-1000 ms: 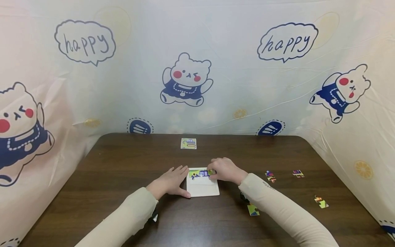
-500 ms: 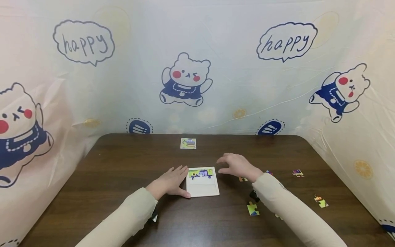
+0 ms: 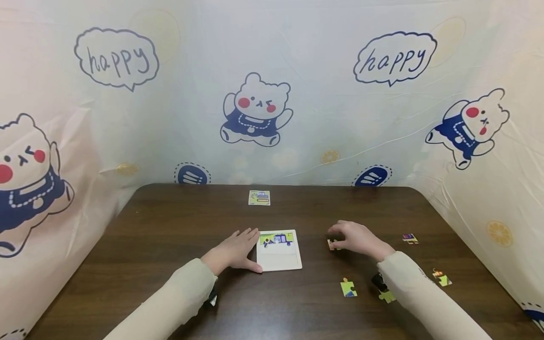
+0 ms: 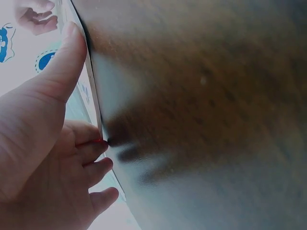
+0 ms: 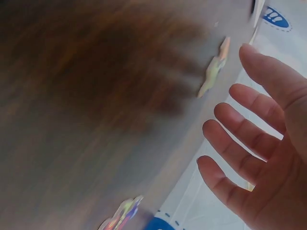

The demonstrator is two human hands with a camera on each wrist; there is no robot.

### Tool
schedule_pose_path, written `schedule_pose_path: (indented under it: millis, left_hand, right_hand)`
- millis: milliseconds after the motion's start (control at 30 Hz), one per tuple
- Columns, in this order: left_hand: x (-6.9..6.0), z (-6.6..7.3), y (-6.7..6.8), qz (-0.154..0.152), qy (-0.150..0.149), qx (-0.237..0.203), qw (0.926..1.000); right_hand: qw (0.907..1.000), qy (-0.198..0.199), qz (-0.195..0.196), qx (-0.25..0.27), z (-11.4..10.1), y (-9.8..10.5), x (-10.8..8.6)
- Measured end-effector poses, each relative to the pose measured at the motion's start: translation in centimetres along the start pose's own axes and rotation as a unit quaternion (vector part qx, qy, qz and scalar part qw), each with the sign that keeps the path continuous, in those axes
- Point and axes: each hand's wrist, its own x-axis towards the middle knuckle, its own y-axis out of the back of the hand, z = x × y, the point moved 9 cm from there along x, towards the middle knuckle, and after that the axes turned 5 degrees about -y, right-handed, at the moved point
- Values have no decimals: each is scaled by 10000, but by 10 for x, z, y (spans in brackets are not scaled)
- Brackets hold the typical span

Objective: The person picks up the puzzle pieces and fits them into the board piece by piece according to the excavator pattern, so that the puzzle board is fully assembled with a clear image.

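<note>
A white puzzle tray (image 3: pixel 278 259) lies mid-table, with joined puzzle pieces (image 3: pixel 277 239) of a green and blue vehicle picture along its top. My left hand (image 3: pixel 233 250) rests at the tray's left edge, thumb and fingers spread; in the left wrist view the thumb and fingertips touch that edge. Over on the right, my right hand (image 3: pixel 354 238) hovers above a loose orange-and-green puzzle piece (image 3: pixel 332 244). The right wrist view shows its fingers apart and relaxed, with a gap to that piece (image 5: pixel 214 72). A colourful piece (image 5: pixel 123 213) lies beyond the fingers.
Loose pieces lie at the right: a green piece (image 3: pixel 348 288), another green piece (image 3: pixel 387 296) partly under the right wrist, a purple striped piece (image 3: pixel 410 238) and an orange-green piece (image 3: pixel 443 277). A small picture card (image 3: pixel 259 198) lies near the table's back edge.
My right hand has left the tray's upper right corner and moved right, over the loose orange-and-green puzzle piece. My left hand has stayed at the tray's edge.
</note>
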Motion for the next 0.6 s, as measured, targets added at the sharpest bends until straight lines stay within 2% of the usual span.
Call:
schedule_pose_path:
  millis: [300,600]
  left_hand:
    - [-1,0,1,44,-33,17,10000]
    - [-1,1,3,42,-42,14,10000]
  right_hand:
    - [9998,-75,-130,-106,17,-3,-9]
    - [9999,37,-49,-117,20,-5,-9]
